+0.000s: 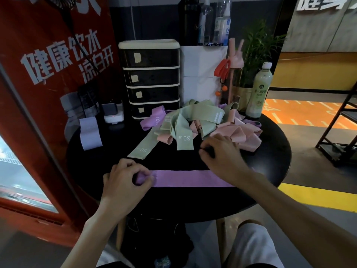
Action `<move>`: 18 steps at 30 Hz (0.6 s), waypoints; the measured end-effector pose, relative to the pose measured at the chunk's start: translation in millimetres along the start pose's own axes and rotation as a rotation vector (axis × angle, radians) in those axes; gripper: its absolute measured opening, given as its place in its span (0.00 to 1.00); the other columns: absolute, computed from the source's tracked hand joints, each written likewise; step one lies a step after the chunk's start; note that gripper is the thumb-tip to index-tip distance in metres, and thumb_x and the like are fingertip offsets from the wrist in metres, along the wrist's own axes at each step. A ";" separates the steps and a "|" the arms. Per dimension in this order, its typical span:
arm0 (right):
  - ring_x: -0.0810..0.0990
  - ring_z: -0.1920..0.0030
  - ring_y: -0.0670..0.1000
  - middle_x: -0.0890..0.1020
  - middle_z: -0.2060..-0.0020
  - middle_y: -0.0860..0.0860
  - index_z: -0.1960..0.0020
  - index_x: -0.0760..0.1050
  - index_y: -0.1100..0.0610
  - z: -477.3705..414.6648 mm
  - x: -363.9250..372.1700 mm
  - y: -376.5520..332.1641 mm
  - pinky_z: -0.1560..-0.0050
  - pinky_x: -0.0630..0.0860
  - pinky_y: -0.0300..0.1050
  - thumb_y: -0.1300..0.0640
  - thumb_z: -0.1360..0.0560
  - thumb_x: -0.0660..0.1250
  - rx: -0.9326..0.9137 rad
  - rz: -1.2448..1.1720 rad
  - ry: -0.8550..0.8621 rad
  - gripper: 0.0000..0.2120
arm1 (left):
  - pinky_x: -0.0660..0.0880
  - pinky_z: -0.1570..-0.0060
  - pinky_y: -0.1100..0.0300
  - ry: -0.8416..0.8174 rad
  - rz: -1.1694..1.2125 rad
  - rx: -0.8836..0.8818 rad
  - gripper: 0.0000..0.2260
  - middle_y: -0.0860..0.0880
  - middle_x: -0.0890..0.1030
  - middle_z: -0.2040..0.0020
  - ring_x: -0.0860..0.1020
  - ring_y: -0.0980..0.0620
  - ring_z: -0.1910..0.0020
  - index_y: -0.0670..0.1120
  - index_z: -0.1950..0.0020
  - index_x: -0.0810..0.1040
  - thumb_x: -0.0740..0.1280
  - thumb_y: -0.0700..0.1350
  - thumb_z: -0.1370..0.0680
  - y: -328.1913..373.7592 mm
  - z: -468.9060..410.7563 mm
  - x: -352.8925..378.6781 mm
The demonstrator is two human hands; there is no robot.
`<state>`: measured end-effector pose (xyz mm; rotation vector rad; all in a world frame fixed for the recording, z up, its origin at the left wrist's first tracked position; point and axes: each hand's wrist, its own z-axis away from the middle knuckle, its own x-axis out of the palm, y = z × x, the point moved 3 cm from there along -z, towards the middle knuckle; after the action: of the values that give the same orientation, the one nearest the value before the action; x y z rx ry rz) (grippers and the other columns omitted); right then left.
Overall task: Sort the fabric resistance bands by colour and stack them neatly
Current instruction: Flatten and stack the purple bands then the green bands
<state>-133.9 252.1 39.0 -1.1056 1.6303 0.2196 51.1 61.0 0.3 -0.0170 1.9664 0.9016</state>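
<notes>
Straightening the purple band [183, 178], I am pinching its left end with my left hand [125, 180]; right hand [222, 151] grip unclear; folding likely next

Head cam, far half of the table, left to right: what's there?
pale lilac band → small white device → black drawer unit → tangled pile of bands → green drink bottle. Pink bottle and plant left out: they overlap.
</notes>
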 end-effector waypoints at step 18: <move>0.60 0.28 0.51 0.60 0.28 0.45 0.29 0.62 0.45 -32.1 67.3 -0.2 0.31 0.58 0.54 0.36 0.22 0.53 -0.042 0.196 -0.212 0.25 | 0.66 0.62 0.59 0.011 -0.012 0.054 0.05 0.47 0.80 0.58 0.78 0.47 0.56 0.40 0.50 0.81 0.68 0.40 0.22 -13.7 -222.1 9.5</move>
<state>-152.8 195.1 -5.2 -0.9202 1.5482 0.4855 -115.6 -78.4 49.0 -0.0023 1.9979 0.8420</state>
